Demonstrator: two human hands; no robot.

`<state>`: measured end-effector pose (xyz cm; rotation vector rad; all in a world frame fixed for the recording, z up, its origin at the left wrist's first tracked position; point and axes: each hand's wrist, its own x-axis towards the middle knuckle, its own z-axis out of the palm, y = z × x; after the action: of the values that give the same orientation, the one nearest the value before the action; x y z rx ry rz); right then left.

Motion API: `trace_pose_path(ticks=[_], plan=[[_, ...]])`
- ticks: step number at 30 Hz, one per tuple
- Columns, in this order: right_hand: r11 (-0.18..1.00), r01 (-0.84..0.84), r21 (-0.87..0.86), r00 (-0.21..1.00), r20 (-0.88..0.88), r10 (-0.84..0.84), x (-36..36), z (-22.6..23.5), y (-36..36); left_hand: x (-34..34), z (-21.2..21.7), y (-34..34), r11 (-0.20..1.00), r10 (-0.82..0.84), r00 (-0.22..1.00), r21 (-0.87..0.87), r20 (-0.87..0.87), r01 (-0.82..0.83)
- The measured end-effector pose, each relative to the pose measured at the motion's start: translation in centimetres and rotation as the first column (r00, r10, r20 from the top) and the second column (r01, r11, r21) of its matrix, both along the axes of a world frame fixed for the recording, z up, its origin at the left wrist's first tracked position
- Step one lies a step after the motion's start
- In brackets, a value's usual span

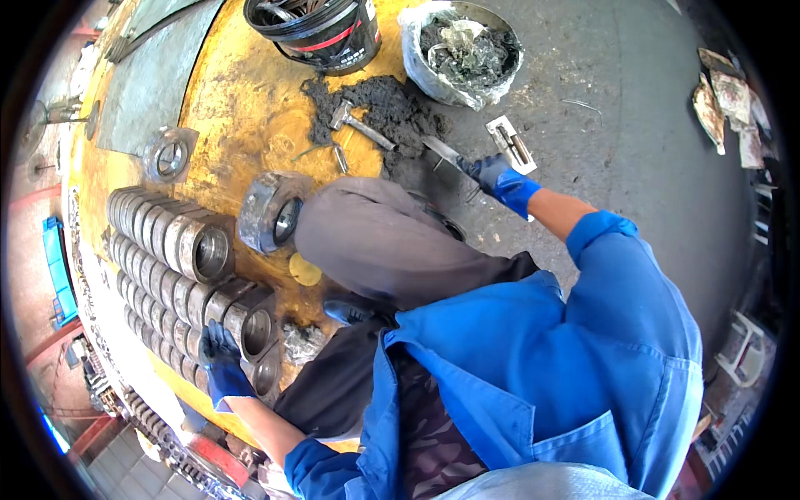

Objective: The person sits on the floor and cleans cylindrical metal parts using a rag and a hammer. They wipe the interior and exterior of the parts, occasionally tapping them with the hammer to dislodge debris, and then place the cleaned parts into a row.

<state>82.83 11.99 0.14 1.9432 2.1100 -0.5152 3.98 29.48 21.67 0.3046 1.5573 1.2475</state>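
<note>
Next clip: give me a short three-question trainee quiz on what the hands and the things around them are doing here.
1. True or false: the right hand holds a flat metal blade beside the pile of dark grease.
2. What does the left hand rest on?
A. the black bucket
B. the rows of grey metal rings
C. the hammer
3. Fill in: both hands wear ____ gloves.

Key
1. True.
2. B: it lies on the near end of the rings, stacked on the yellow surface.
3. Blue.
</note>
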Motion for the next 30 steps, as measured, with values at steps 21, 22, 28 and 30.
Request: trace_pose_path(ticks=[21, 22, 28, 30], plan=[[0.316, 0.181, -0.931, -0.863, -0.305, -0.404, 5.2, -9.6, -8.2, 9.0, 4.2, -4.0, 0.833, -0.392, 0.909, 0.363, -0.144, 0.417], [0.262, 0.22, -0.94, -0.82, -0.323, -0.472, 1.0, -5.7, -6.6, 7.3, 5.7, -5.8, 0.879, -0.313, 0.93, 0.312, -0.194, 0.361], [0.64, 0.129, -0.757, -0.778, -0.478, -0.408, 8.8, 0.1, -2.1, 9.9, 4.5, -2.3, 0.884, -0.285, 0.941, 0.327, -0.185, 0.332], [0.793, 0.316, -0.521, -0.588, -0.763, -0.268, 8.6, 5.9, 3.8, 13.5, 6.2, -1.6, 0.914, -0.272, 0.912, 0.214, -0.307, 0.345]])
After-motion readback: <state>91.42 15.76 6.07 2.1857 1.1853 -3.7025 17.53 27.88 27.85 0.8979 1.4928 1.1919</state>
